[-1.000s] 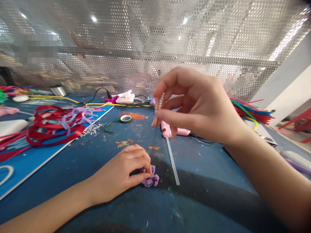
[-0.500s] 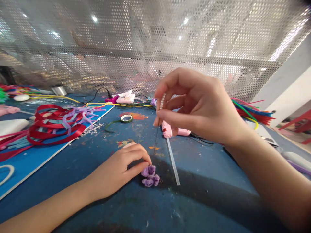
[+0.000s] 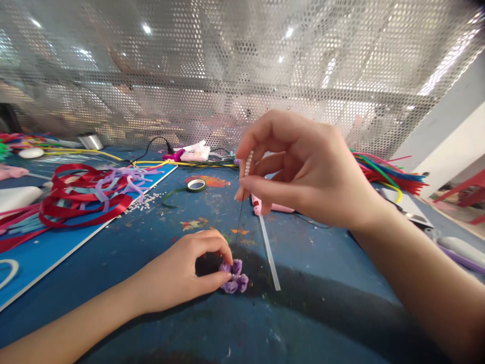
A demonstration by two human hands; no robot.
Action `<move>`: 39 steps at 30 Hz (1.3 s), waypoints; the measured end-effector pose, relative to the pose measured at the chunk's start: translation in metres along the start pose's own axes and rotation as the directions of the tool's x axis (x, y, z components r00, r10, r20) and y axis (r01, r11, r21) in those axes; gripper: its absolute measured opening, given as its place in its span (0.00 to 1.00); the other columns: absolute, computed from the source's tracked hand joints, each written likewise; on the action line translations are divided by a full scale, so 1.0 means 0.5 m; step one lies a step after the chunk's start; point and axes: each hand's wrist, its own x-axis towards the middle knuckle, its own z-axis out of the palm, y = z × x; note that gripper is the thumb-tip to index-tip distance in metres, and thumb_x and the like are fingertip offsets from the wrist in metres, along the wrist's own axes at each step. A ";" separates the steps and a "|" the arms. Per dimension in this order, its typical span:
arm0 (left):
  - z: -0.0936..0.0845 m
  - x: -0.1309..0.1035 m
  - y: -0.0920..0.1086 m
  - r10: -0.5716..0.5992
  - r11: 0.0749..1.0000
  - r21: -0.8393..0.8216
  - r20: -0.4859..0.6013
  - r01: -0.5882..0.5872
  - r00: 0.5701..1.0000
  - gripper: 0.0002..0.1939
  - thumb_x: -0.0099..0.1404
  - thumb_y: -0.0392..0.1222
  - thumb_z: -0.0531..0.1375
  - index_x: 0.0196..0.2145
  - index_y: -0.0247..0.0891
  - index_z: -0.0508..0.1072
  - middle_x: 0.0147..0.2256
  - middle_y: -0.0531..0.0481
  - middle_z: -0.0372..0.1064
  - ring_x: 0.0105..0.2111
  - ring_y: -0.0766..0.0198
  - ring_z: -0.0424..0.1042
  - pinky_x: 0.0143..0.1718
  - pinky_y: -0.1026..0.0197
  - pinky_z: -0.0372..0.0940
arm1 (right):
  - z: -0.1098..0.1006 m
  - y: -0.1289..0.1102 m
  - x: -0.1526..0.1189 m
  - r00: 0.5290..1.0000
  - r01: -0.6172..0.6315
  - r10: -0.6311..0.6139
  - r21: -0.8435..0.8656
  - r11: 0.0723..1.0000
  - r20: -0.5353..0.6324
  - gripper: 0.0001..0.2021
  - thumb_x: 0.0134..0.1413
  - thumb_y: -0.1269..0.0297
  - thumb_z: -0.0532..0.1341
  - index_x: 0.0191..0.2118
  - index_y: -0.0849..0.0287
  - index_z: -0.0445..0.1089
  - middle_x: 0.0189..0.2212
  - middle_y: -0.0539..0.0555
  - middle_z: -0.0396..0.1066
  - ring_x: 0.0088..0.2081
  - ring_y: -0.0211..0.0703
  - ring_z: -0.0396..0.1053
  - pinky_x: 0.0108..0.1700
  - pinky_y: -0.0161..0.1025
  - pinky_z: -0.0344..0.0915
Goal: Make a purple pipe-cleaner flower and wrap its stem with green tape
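Observation:
A small purple fuzzy flower [image 3: 235,279] lies on the blue table, with several petals and a pale centre. My left hand [image 3: 200,265] pinches its left petals between thumb and fingertips. Above and behind it, my right hand [image 3: 291,172] is raised and closed, pinching a short row of small white beads [image 3: 248,164] between thumb and forefinger. A thin dark strand [image 3: 239,222] runs down from those fingers toward the flower; whether it is thread or wire, I cannot tell. Partly behind the right hand lies a pink glue gun [image 3: 256,205], its clear glue stick [image 3: 270,255] pointing toward me.
Red ribbon [image 3: 85,217] and lilac pipe cleaners [image 3: 121,184] lie on a blue board at left, beside loose white beads [image 3: 144,201]. Green tape [image 3: 196,185] sits behind my left hand. Colourful pipe cleaners [image 3: 405,174] lie at right. A perforated metal screen [image 3: 212,76] stands behind.
My left fingers have shifted on the flower, which is turned so its centre shows more. My right hand has moved slightly left and down with the beads.

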 end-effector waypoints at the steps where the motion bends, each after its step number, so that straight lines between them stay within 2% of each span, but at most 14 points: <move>1: 0.000 0.000 0.000 0.000 1.000 -0.004 -0.003 0.000 1.000 0.02 0.61 0.38 0.58 0.33 0.43 0.71 0.37 0.55 0.69 0.38 0.63 0.68 0.42 0.60 0.61 | 0.000 0.000 0.000 1.000 0.002 -0.002 -0.003 1.000 0.001 0.11 0.48 0.78 0.59 0.37 0.57 0.62 0.33 0.48 0.66 0.33 0.36 0.72 0.31 0.30 0.70; 4: 0.001 0.000 0.001 0.010 1.000 -0.012 -0.024 -0.010 1.000 0.03 0.62 0.37 0.56 0.33 0.43 0.70 0.38 0.55 0.69 0.38 0.64 0.68 0.43 0.60 0.61 | 0.000 -0.002 -0.001 1.000 0.004 -0.004 -0.005 1.000 0.000 0.12 0.48 0.78 0.59 0.37 0.57 0.63 0.34 0.48 0.66 0.34 0.36 0.72 0.30 0.30 0.70; 9: 0.001 0.002 0.005 0.040 0.999 -0.009 -0.047 -0.040 0.998 0.04 0.62 0.36 0.56 0.32 0.42 0.71 0.39 0.53 0.68 0.41 0.63 0.68 0.46 0.60 0.61 | -0.002 -0.004 -0.003 1.000 -0.010 0.010 -0.017 1.000 0.014 0.11 0.49 0.78 0.59 0.38 0.57 0.63 0.30 0.47 0.67 0.33 0.35 0.72 0.31 0.29 0.70; 18: 0.007 0.006 0.007 0.025 0.997 0.072 -0.058 -0.021 0.998 0.04 0.59 0.38 0.59 0.28 0.42 0.73 0.42 0.51 0.65 0.43 0.59 0.66 0.49 0.54 0.60 | -0.002 -0.005 -0.002 1.000 0.000 0.000 -0.020 1.000 -0.002 0.11 0.48 0.78 0.59 0.37 0.56 0.63 0.32 0.47 0.67 0.33 0.37 0.73 0.29 0.29 0.70; 27: 0.013 0.007 0.004 0.026 0.997 0.068 -0.060 -0.022 0.998 0.04 0.59 0.38 0.59 0.28 0.42 0.74 0.42 0.51 0.65 0.41 0.60 0.67 0.47 0.55 0.61 | -0.002 -0.005 -0.002 1.000 -0.005 0.005 -0.019 1.000 -0.003 0.11 0.48 0.77 0.59 0.37 0.56 0.63 0.34 0.48 0.67 0.34 0.37 0.72 0.28 0.29 0.70; 32: 0.013 0.006 0.005 0.032 0.997 0.071 -0.049 -0.029 0.998 0.05 0.60 0.39 0.58 0.28 0.42 0.74 0.42 0.52 0.65 0.41 0.60 0.67 0.47 0.55 0.61 | -0.003 -0.006 -0.001 1.000 0.004 -0.004 -0.025 1.000 -0.005 0.10 0.48 0.77 0.60 0.36 0.57 0.63 0.33 0.48 0.67 0.34 0.37 0.73 0.29 0.29 0.71; 39: 0.013 0.006 0.002 0.049 0.996 0.074 -0.049 -0.045 0.998 0.06 0.61 0.40 0.58 0.28 0.42 0.74 0.43 0.51 0.65 0.42 0.60 0.66 0.47 0.54 0.61 | -0.006 -0.007 -0.002 1.000 0.006 -0.006 -0.027 1.000 -0.005 0.10 0.49 0.76 0.61 0.36 0.57 0.63 0.36 0.49 0.67 0.33 0.36 0.72 0.31 0.30 0.72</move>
